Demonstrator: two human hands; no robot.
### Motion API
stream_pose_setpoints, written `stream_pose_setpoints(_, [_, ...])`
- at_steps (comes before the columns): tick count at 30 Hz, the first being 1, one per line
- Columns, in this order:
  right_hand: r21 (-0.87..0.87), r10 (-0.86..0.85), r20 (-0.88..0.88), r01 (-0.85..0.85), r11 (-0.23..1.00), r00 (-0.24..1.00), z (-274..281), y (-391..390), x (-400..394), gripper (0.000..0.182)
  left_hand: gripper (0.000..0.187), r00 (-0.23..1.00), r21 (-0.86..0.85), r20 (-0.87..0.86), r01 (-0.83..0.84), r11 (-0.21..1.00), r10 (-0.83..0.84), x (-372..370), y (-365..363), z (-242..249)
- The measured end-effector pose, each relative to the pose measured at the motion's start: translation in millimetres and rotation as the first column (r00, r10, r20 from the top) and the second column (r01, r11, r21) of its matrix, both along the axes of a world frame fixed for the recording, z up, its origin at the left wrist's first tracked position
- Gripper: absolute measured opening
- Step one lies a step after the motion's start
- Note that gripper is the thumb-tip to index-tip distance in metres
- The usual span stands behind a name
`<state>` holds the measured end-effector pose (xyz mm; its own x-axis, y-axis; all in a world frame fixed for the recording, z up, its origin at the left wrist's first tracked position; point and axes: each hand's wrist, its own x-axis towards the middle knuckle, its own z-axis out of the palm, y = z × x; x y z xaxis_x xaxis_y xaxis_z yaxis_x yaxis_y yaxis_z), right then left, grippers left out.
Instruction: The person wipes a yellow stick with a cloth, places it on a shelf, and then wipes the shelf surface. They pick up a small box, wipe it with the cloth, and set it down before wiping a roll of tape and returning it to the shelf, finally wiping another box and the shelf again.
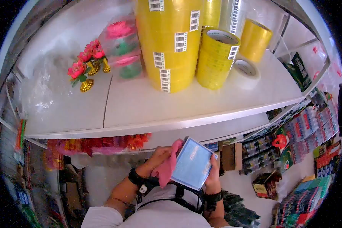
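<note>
A light blue flat box with white edges is held tilted in front of my body, below the shelf edge. My right hand grips its right side. At the box's left edge, my left hand is closed on a pink cloth, which touches the box's upper left side and hangs down beside it. Some fingers of my left hand are hidden by the cloth. Both wrists wear black bands.
On the white shelf stand tall yellow tape stacks, a white roll and pink flower ornaments. Red and pink items hang below. An open carton and packaged goods are at the lower right.
</note>
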<state>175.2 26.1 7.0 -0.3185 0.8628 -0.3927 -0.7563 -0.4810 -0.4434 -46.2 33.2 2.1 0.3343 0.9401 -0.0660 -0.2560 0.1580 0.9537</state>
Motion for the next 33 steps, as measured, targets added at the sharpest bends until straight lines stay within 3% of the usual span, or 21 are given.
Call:
stream_pose_setpoints(1, [-0.042, -0.007, -0.057, 0.004, 0.999, 0.998, -2, 0, 0, 0.046, 0.031, 1.000, 0.000, -0.007, 0.001, 1.000, -0.001, -3, 4, 0])
stream_pose_setpoints(3, [-0.031, 0.008, -0.053, -0.009, 0.999, 0.999, -3, -2, 6, 0.047, 0.046, 0.904, 0.042, -0.418, -0.085, 0.996, 0.095, -9, 15, 1])
stream_pose_setpoints(4, [-0.017, 0.021, -0.043, -0.022, 1.000, 0.999, -2, -2, 8, 0.048, 0.046, 0.902, 0.042, -0.422, -0.083, 0.996, 0.093, -10, 7, 2])
stream_pose_setpoints(5, [-0.018, 0.019, -0.048, -0.019, 1.000, 0.999, -1, -3, 9, 0.048, 0.049, 0.976, 0.092, -0.125, -0.168, 0.981, 0.179, -3, -9, 39])
stream_pose_setpoints(6, [-0.037, 0.035, -0.031, -0.037, 0.999, 0.999, 0, -4, 10, 0.049, 0.053, 0.953, 0.113, 0.187, -0.262, 0.958, 0.238, 0, -18, 59])
stream_pose_setpoints(7, [-0.057, 0.054, -0.014, -0.055, 0.997, 0.998, 0, -5, 10, 0.049, 0.053, 0.954, 0.111, 0.183, -0.260, 0.959, 0.237, 2, -13, 59])
stream_pose_setpoints(9, [-0.046, 0.145, -0.010, -0.145, 0.988, 0.989, -5, -7, 8, 0.049, 0.057, 0.900, -0.234, 0.425, 0.005, 0.972, 0.097, 9, -4, 56])
stream_pose_setpoints(10, [-0.031, 0.236, -0.001, -0.236, 0.971, 0.972, -7, -7, 7, 0.049, 0.057, 0.901, -0.236, 0.422, 0.004, 0.972, 0.099, 15, -7, 57])
stream_pose_setpoints(12, [-0.038, 0.226, 0.024, -0.225, 0.974, 0.974, -13, -9, 3, 0.049, 0.051, 0.995, 0.020, 0.068, -0.073, 0.997, 0.072, 27, -16, 60])
stream_pose_setpoints(13, [-0.044, 0.216, 0.053, -0.214, 0.976, 0.975, -15, -10, 1, 0.049, 0.051, 0.995, 0.017, 0.066, -0.072, 0.997, 0.071, 26, -15, 55])
stream_pose_setpoints(15, [-0.032, 0.223, 0.035, -0.222, 0.975, 0.974, -12, -9, 2, 0.049, 0.052, 0.964, 0.147, -0.242, -0.072, 0.987, 0.106, 23, -12, 40])
stream_pose_setpoints(19, [-0.004, 0.254, 0.028, -0.254, 0.967, 0.967, -3, -3, 0, 0.051, 0.049, 0.935, 0.139, -0.285, -0.176, 0.975, 0.209, 23, -15, 43])
stream_pose_setpoints(21, [-0.023, 0.253, 0.048, -0.252, 0.967, 0.966, -3, 0, -3, 0.052, 0.034, 0.926, 0.337, -0.229, -0.213, 0.917, 0.299, 22, -8, 39])
stream_pose_setpoints(22, [-0.045, 0.262, 0.073, -0.259, 0.965, 0.962, -3, 1, -4, 0.053, 0.034, 0.927, 0.336, -0.229, -0.211, 0.918, 0.298, 20, -6, 33])
stream_pose_setpoints(25, [-0.036, 0.282, 0.067, -0.280, 0.959, 0.957, -2, 4, -5, 0.054, 0.036, 0.923, 0.172, -0.279, -0.224, 0.959, 0.266, 4, 0, 11])
stream_pose_setpoints(26, [-0.038, 0.281, 0.063, -0.279, 0.959, 0.958, -2, 4, -6, 0.054, 0.036, 0.949, 0.061, -0.191, -0.245, 0.968, 0.252, -2, 3, 7])
stream_pose_setpoints(28, [0.031, 0.110, -0.140, -0.106, 0.994, 0.984, 3, 4, -7, 0.049, 0.036, 0.965, -0.053, -0.103, -0.249, 0.967, 0.243, -5, 1, 19])
stream_pose_setpoints(29, [0.032, 0.108, -0.141, -0.104, 0.994, 0.984, 6, 5, -7, 0.049, 0.043, 0.958, -0.179, 0.056, -0.268, 0.947, 0.282, 1, -7, 49])
stream_pose_setpoints(30, [0.040, -0.028, -0.204, 0.037, 0.999, 0.979, 10, 6, -6, 0.050, 0.053, 0.921, -0.305, 0.207, -0.261, 0.916, 0.331, 5, -12, 65])
stream_pose_setpoints(31, [0.038, -0.161, -0.265, 0.178, 0.983, 0.951, 12, 6, -6, 0.052, 0.053, 0.922, -0.304, 0.209, -0.257, 0.917, 0.327, 6, -13, 61])
stream_pose_setpoints(33, [0.135, -0.214, -0.294, 0.262, 0.956, 0.931, 10, 6, -7, 0.051, 0.056, 0.854, -0.331, 0.345, -0.279, 0.902, 0.390, 9, -20, 51])
